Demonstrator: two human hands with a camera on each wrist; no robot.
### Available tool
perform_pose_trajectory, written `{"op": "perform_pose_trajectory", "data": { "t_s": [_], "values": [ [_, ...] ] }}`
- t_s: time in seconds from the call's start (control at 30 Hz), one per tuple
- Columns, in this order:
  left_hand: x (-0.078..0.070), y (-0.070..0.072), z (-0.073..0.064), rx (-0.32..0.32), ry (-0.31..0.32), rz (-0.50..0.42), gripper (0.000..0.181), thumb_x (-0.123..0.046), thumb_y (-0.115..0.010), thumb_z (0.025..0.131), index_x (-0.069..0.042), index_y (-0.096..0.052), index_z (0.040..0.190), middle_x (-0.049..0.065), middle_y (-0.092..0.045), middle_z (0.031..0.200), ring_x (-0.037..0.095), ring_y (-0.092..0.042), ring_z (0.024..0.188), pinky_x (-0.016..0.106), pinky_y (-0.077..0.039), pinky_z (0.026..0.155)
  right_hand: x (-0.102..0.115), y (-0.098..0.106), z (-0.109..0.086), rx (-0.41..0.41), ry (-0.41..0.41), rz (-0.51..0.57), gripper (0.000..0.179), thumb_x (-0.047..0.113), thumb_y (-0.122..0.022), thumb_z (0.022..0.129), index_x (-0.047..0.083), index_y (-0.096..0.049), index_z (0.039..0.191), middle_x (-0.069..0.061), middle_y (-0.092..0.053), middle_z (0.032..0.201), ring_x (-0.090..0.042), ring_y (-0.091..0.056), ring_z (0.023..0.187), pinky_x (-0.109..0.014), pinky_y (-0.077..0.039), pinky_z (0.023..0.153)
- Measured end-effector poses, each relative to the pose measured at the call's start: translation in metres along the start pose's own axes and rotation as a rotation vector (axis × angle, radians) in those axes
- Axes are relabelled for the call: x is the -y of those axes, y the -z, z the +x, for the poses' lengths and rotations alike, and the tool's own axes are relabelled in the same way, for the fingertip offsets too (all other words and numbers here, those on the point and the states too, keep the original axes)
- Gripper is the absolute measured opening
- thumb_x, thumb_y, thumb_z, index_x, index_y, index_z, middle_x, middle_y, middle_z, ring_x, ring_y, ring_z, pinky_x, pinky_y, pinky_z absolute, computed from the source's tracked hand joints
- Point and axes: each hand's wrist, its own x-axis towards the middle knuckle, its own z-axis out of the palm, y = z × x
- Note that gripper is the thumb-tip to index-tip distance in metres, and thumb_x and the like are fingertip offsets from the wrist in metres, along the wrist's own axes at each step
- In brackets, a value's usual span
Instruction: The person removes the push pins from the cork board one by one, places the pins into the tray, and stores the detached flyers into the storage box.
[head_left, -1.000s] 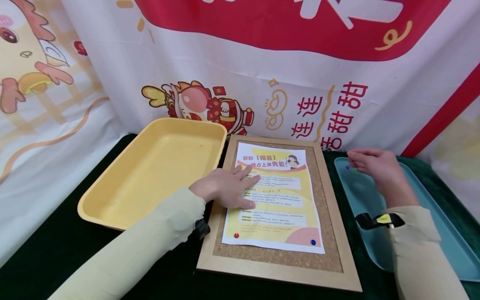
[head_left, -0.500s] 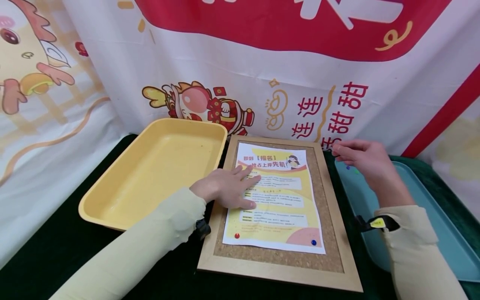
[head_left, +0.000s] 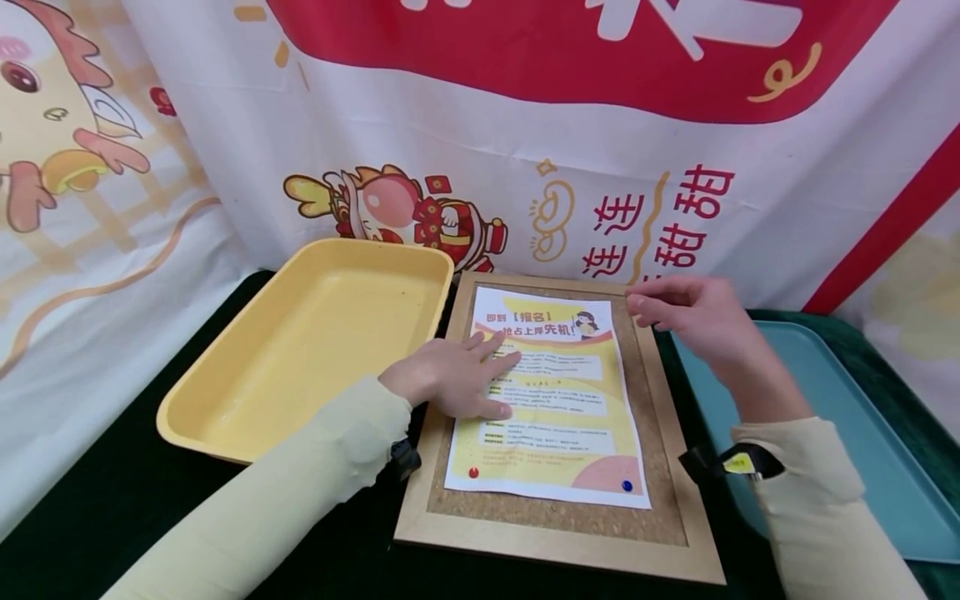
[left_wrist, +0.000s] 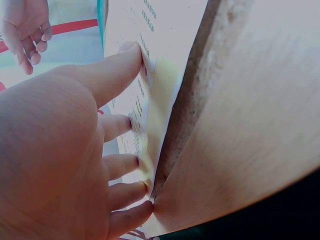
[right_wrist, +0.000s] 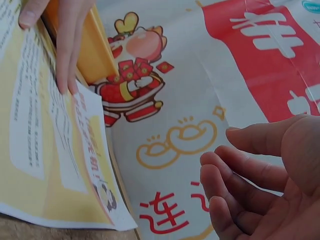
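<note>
A printed yellow-and-white flyer (head_left: 555,417) lies on a wood-framed corkboard (head_left: 654,433). A red pushpin (head_left: 473,472) and a blue pushpin (head_left: 627,486) sit in its two near corners. My left hand (head_left: 459,375) lies flat with fingers spread on the flyer's left side; in the left wrist view its fingertips (left_wrist: 134,162) meet the sheet. Over the board's far right corner hovers my right hand (head_left: 693,315). Its thumb and index fingertip nearly meet in the right wrist view, other fingers curled (right_wrist: 225,172); I cannot tell whether something small sits between them.
A deep yellow tray (head_left: 330,350) stands to the left of the board, a shallow blue tray (head_left: 847,442) to the right, partly behind my right arm. A dark green cloth (head_left: 315,533) covers the table. The printed banner (head_left: 450,133) hangs close behind.
My right hand has moved left from above the blue tray to the board's far right corner, thumb and fingertips staying close together. My left hand has stayed in place on the flyer.
</note>
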Motion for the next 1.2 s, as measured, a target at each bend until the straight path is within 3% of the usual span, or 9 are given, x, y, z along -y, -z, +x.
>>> {"op": "perform_pose_trajectory", "data": {
  "t_s": [0.27, 0.5, 0.77, 0.93, 1.2],
  "values": [
    [0.000, -0.001, 0.002, 0.000, -0.006, 0.013, 0.084, -0.073, -0.042, 0.104, -0.035, -0.009, 0.172, 0.000, 0.004, 0.181, 0.028, -0.009, 0.168, 0.042, -0.046, 0.107, 0.013, -0.013, -0.009, 0.039, 0.084, -0.036, 0.039, 0.042, -0.068, 0.104, 0.016, -0.073, 0.133, -0.011, -0.072, 0.129, -0.026, -0.064, 0.111, -0.037, -0.048, 0.095],
    [0.000, -0.001, 0.002, 0.006, -0.003, 0.017, 0.085, -0.073, -0.041, 0.104, -0.035, -0.008, 0.172, -0.001, 0.004, 0.181, 0.027, -0.008, 0.168, 0.047, -0.042, 0.115, 0.021, -0.022, -0.015, 0.096, 0.136, -0.046, 0.036, 0.040, -0.070, 0.103, 0.016, -0.075, 0.129, -0.009, -0.075, 0.125, -0.025, -0.067, 0.110, -0.034, -0.050, 0.095],
    [0.001, -0.003, 0.002, -0.011, -0.012, 0.011, 0.084, -0.072, -0.042, 0.104, -0.034, -0.012, 0.172, 0.000, 0.003, 0.181, 0.028, -0.011, 0.168, 0.046, -0.045, 0.113, 0.029, -0.033, -0.023, 0.132, 0.154, -0.060, 0.033, 0.038, -0.074, 0.101, 0.017, -0.076, 0.126, -0.008, -0.075, 0.120, -0.028, -0.069, 0.106, -0.034, -0.052, 0.091],
    [0.001, -0.003, 0.003, 0.000, -0.003, 0.017, 0.085, -0.074, -0.041, 0.103, -0.035, -0.010, 0.172, -0.001, 0.004, 0.181, 0.027, -0.010, 0.168, 0.049, -0.039, 0.120, 0.032, -0.040, -0.026, 0.166, 0.192, -0.063, 0.024, 0.030, -0.074, 0.102, 0.017, -0.078, 0.121, -0.006, -0.076, 0.116, -0.026, -0.069, 0.101, -0.035, -0.053, 0.089],
    [0.002, -0.002, 0.002, -0.002, 0.005, 0.014, 0.086, -0.075, -0.042, 0.103, -0.035, -0.011, 0.172, -0.001, 0.003, 0.181, 0.028, -0.011, 0.168, 0.045, -0.043, 0.115, 0.037, -0.051, -0.030, 0.246, 0.250, -0.024, 0.021, 0.024, -0.075, 0.101, 0.014, -0.080, 0.119, -0.008, -0.077, 0.118, -0.022, -0.074, 0.099, -0.036, -0.058, 0.089]
  ]
}}
